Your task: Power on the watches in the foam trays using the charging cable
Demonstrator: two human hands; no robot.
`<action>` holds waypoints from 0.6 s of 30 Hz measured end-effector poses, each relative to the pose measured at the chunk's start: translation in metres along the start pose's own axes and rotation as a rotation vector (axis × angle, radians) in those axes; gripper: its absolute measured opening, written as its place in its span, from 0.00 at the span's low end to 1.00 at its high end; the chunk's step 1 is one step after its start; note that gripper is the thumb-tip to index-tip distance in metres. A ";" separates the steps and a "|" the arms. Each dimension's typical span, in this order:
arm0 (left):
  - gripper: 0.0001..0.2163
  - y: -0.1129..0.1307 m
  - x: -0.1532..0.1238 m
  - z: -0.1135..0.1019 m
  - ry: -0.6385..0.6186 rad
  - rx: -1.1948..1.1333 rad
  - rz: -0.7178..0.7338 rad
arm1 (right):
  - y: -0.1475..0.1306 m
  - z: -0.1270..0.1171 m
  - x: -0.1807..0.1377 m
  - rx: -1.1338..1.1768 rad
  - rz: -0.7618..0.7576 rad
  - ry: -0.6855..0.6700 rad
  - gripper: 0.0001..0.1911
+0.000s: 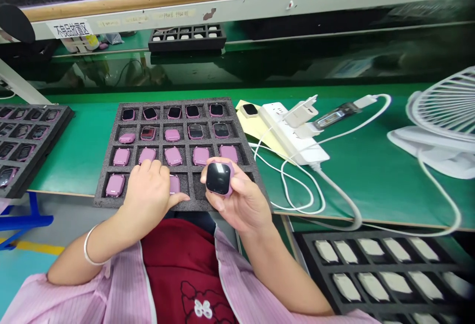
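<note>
From the head camera, the right hand [241,200] lifts a pink square smartwatch [218,178] above the foam tray's lower right, its grip pinching the watch's sides between thumb and fingers, with the black screen facing up. The left hand [146,200] lies over the dark foam tray [100,198], its grip spread: fingertips [146,166] rest on a pink watch case [147,156] and the thumb [178,199] stretches out beside another. Rows of pink watches fill most tray cells, some face down, some showing screens. The tray sits on a green desk [81,151], with a second watch tray [55,116] at left. To the right lie a white power strip [293,133] with white cables [297,185], a watch on yellow paper [250,110], and a white fan [441,116]. A tray of pale parts [386,269] sits lower right.
</note>
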State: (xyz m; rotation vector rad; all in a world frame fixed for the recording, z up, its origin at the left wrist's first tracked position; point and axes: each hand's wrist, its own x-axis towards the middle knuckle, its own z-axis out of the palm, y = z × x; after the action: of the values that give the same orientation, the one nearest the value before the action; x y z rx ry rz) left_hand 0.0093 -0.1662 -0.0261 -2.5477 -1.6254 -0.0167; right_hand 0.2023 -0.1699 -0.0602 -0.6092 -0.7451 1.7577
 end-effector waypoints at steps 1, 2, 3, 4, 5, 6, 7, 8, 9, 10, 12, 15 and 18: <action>0.28 0.002 0.001 -0.002 -0.005 0.028 0.003 | 0.000 0.000 0.000 -0.003 0.000 -0.004 0.21; 0.29 0.003 0.002 -0.003 -0.018 0.044 0.014 | 0.000 0.000 -0.001 -0.005 0.001 -0.008 0.21; 0.29 0.005 0.004 -0.005 -0.034 0.053 0.025 | 0.000 0.001 -0.001 -0.005 0.000 -0.009 0.21; 0.30 0.006 0.005 -0.007 -0.050 0.057 0.031 | 0.000 0.001 -0.001 -0.003 0.000 -0.012 0.21; 0.30 0.007 0.005 -0.008 -0.062 0.059 0.032 | 0.000 0.001 -0.001 0.002 -0.002 -0.018 0.21; 0.29 0.007 0.006 -0.010 -0.071 0.061 0.030 | 0.000 0.001 -0.002 0.009 -0.002 -0.026 0.20; 0.28 0.007 0.006 -0.011 -0.074 0.065 0.027 | 0.000 0.001 -0.002 0.015 -0.002 -0.035 0.20; 0.27 0.007 0.006 -0.011 -0.073 0.068 0.023 | 0.000 0.001 -0.002 0.020 -0.002 -0.043 0.20; 0.25 0.006 0.005 -0.011 -0.072 0.066 0.024 | 0.000 0.001 -0.002 0.021 -0.003 -0.048 0.20; 0.24 0.005 0.005 -0.010 -0.072 0.055 0.034 | 0.000 0.001 -0.002 0.020 -0.003 -0.049 0.20; 0.23 0.003 0.006 -0.008 -0.078 0.013 0.069 | 0.000 0.001 -0.002 0.013 -0.001 -0.048 0.21; 0.20 0.002 0.008 -0.004 -0.087 -0.028 0.092 | 0.000 0.001 -0.002 0.011 0.002 -0.060 0.21; 0.19 0.003 0.011 -0.002 -0.112 -0.011 0.066 | 0.000 0.000 -0.002 0.022 -0.004 -0.066 0.21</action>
State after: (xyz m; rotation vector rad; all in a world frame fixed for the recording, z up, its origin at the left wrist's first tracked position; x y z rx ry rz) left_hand 0.0169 -0.1577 -0.0237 -2.6536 -1.5804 0.1257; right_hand 0.2024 -0.1722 -0.0601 -0.5369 -0.7705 1.7873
